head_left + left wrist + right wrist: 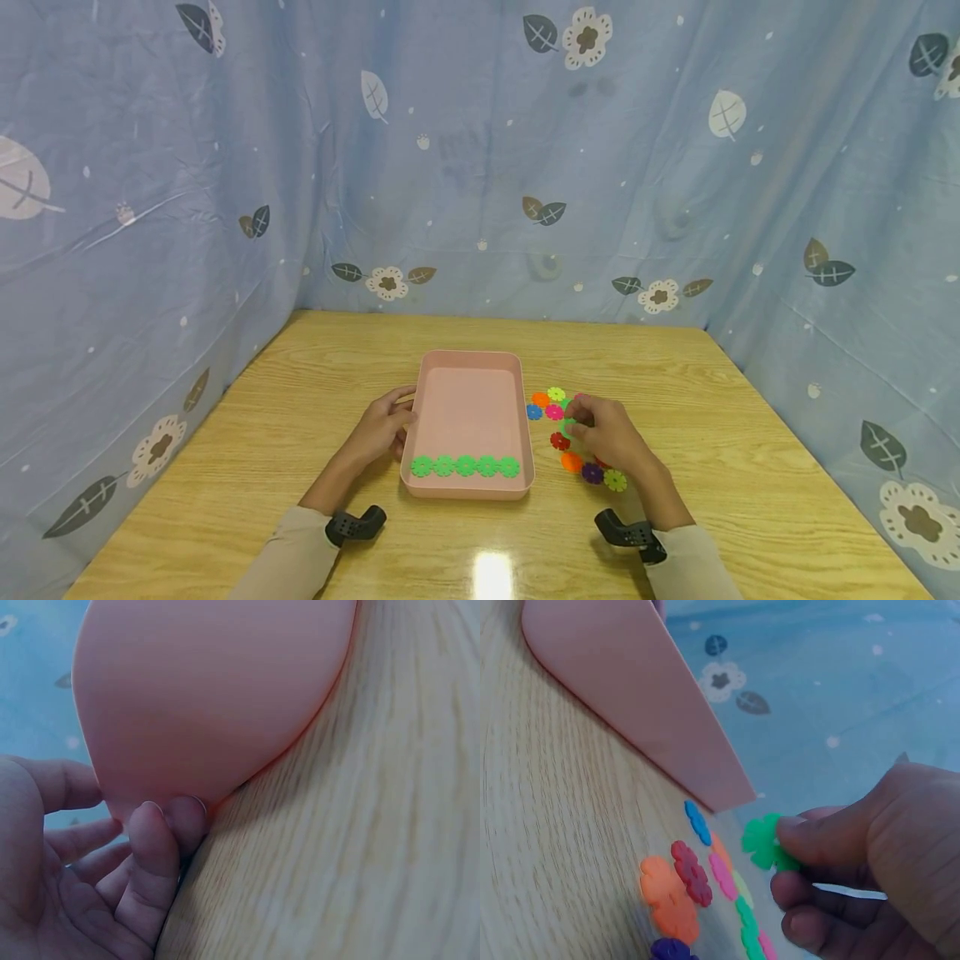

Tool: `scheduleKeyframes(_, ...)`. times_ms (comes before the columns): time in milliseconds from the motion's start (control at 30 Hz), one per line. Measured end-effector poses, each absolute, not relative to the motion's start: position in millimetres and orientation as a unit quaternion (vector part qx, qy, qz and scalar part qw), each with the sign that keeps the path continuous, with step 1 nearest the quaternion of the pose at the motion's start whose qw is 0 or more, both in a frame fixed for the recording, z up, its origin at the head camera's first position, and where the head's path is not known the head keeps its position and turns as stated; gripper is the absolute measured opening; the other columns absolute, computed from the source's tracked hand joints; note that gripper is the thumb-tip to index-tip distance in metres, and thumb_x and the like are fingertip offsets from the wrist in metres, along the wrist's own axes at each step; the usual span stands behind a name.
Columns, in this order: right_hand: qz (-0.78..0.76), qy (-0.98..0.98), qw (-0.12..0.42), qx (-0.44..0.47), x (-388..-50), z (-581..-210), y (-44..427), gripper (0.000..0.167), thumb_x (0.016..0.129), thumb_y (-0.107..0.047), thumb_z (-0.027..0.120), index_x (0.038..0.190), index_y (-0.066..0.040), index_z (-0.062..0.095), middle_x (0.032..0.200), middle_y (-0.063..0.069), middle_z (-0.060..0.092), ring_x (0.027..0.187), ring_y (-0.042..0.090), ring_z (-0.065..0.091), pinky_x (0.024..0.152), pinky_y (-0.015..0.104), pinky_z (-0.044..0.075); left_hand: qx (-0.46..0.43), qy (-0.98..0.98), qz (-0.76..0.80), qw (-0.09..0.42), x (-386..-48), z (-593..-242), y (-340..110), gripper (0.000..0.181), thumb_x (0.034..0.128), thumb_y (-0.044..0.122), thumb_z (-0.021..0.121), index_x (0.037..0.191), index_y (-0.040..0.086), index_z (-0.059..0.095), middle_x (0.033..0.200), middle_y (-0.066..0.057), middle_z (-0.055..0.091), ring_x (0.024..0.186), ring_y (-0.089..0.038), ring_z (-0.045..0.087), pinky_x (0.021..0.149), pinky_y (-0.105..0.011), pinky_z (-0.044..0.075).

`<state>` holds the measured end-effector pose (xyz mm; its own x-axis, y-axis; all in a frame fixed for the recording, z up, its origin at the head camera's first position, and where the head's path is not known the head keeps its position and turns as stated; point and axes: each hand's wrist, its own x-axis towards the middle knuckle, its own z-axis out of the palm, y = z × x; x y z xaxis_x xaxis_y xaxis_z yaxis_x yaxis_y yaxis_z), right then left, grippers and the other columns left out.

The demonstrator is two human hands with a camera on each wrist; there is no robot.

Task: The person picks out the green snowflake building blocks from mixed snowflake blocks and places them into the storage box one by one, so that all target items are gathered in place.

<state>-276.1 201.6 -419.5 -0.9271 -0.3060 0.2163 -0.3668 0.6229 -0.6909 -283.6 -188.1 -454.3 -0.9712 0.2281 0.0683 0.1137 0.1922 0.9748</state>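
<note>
A pink tray (471,493) lies on the table with a row of several green flower-shaped plastic discs (466,466) along its near end. My left hand (380,427) holds the tray's left side, its thumb at the rim and fingertips (151,825) against the outer wall. To the right of the tray, my right hand (609,429) pinches another green flower-shaped disc (760,841) between thumb and finger, raised over the loose pieces. Part of that disc is hidden by the thumb.
Several loose flower discs in mixed colours lie right of the tray, among them a blue one (533,412), a dark red one (692,873), a purple one (592,473) and a yellow-green one (615,480). A blue patterned curtain (480,167) surrounds the wooden table (360,342).
</note>
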Motion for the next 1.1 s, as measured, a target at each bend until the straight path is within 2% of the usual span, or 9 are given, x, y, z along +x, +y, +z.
scheduleKeyframes(333,0.425,-0.879,0.069,0.207,-276.7,-415.1,193.0,0.006,0.093,-0.001,0.068,0.096,-0.005,0.067,0.077,0.003,0.062,0.065,0.016,0.056,0.057,0.025,0.051,0.102,0.773,0.624,0.045,-283.1,-455.4,-188.0,0.058,0.0994,0.008,0.051,0.155,-0.001,0.035,0.145,-0.028,0.053,0.052,-0.019,0.061,0.046,-0.027,0.051)
scheduleKeyframes(533,0.426,-0.875,0.067,0.219,-278.1,-410.3,183.9,0.005,0.094,-0.001,0.068,0.097,-0.003,0.067,0.077,0.003,0.064,0.067,0.024,0.061,0.058,0.026,0.053,0.1,0.77,0.629,0.048,-283.1,-457.2,-187.4,0.057,0.0996,0.007,0.051,0.154,0.0,0.036,0.144,-0.027,0.054,0.052,-0.019,0.059,0.046,-0.027,0.051)
scheduleKeyframes(700,0.426,-0.873,0.065,0.226,-279.3,-404.4,175.5,0.01,0.094,0.001,0.065,0.104,-0.001,0.068,0.081,0.011,0.068,0.073,0.034,0.065,0.06,0.026,0.054,0.102,0.77,0.628,0.046,-282.9,-456.2,-186.9,0.058,0.0994,0.007,0.051,0.155,-0.001,0.035,0.144,-0.029,0.053,0.052,-0.019,0.059,0.046,-0.028,0.051)
scheduleKeyframes(767,0.426,-0.87,0.07,0.237,-280.3,-401.6,172.3,0.014,0.093,0.002,0.065,0.107,-0.001,0.069,0.08,0.01,0.068,0.07,0.03,0.064,0.06,0.026,0.053,0.101,0.771,0.627,0.046,-282.6,-454.8,-186.7,0.058,0.0992,0.007,0.051,0.155,0.0,0.036,0.144,-0.028,0.054,0.052,-0.019,0.059,0.046,-0.027,0.051)
scheduleKeyframes(900,0.426,-0.863,0.079,0.26,-282.1,-396.0,164.4,0.016,0.093,0.001,0.066,0.109,-0.001,0.07,0.08,0.009,0.069,0.067,0.032,0.063,0.058,0.027,0.053,0.099,0.77,0.629,0.045,-282.6,-452.7,-186.1,0.058,0.0989,0.008,0.051,0.154,0.0,0.036,0.144,-0.028,0.054,0.052,-0.019,0.059,0.045,-0.027,0.051)
scheduleKeyframes(1000,0.43,-0.86,0.077,0.264,-282.9,-392.5,157.0,0.017,0.093,0.001,0.066,0.109,-0.001,0.071,0.085,0.009,0.07,0.071,0.036,0.065,0.059,0.027,0.054,0.095,0.769,0.631,0.045,-283.4,-453.0,-185.8,0.058,0.0987,0.007,0.051,0.154,0.0,0.037,0.144,-0.027,0.054,0.052,-0.019,0.059,0.046,-0.027,0.051)
scheduleKeyframes(1100,0.438,-0.857,0.073,0.262,-283.2,-390.2,149.0,0.017,0.092,0.0,0.065,0.108,-0.003,0.072,0.09,0.007,0.071,0.073,0.033,0.067,0.061,0.028,0.055,0.095,0.77,0.629,0.045,-283.9,-453.7,-185.4,0.058,0.0986,0.007,0.051,0.154,0.0,0.037,0.144,-0.028,0.053,0.052,-0.019,0.059,0.046,-0.027,0.051)
